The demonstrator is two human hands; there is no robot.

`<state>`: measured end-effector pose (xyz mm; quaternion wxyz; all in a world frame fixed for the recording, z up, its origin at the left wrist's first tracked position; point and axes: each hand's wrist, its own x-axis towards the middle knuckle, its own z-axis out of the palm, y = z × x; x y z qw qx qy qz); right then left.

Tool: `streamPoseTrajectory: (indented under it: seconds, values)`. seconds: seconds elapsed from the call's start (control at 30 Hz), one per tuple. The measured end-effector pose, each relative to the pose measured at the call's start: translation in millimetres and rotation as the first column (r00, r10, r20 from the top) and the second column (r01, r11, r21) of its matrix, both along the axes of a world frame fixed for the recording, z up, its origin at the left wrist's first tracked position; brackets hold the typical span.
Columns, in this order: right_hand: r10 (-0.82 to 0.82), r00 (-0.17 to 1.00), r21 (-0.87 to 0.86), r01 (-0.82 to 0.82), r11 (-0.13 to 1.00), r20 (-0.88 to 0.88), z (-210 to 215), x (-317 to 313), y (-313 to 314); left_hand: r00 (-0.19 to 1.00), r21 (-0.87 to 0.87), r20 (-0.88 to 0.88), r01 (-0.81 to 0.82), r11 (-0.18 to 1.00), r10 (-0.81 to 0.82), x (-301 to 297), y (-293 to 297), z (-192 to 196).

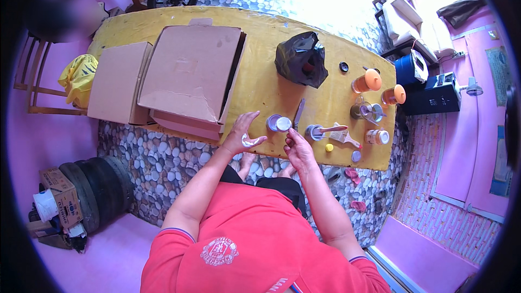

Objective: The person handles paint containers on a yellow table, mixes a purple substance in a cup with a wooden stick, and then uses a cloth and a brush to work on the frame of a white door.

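The left hand (242, 132) pinches a small white lid (249, 142) over the desk (260, 84) edge, fingers spread. Just beyond it stands the small open jar (279, 123). The right hand (297, 147) hovers nearby, loosely curled and empty.

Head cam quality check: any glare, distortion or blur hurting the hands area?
Head view: floor beyond the yellow table blown out by sunlight at top; fisheye bends the table edge, black vignette at the rim; blurred patch top left; left hand and right hand evenly lit, fairly sharp.
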<state>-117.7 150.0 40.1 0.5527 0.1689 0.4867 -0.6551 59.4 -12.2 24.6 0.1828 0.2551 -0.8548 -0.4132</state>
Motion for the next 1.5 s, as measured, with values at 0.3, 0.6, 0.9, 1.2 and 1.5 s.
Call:
streamPoseTrajectory:
  seconds: [0.3, 0.6, 0.9, 1.2, 1.5]
  values:
    - [-0.028, 1.000, -0.036, 0.028, 0.999, -0.005, 10, 1, 14, 1.000, 0.022, 0.002, 0.005, 1.000, -0.005, -2, 3, 1]
    - [-0.041, 0.996, 0.113, 0.032, 0.993, 0.082, -15, 38, 47, 1.000, 0.020, 0.012, -0.010, 1.000, 0.009, 1, 2, 8]
    - [-0.035, 0.999, 0.237, 0.042, 0.970, -0.032, -38, 46, 39, 1.000, 0.028, -0.027, -0.012, 1.000, 0.013, -2, 1, 10]
    - [-0.059, 0.993, 0.258, 0.084, 0.963, -0.101, -24, 51, 56, 1.000, 0.060, -0.003, 0.019, 0.998, -0.019, 0, 2, 11]
    - [-0.041, 0.961, 0.291, 0.123, 0.949, -0.272, -2, 71, 73, 0.998, 0.043, -0.001, 0.064, 0.997, -0.064, -1, 1, 32]
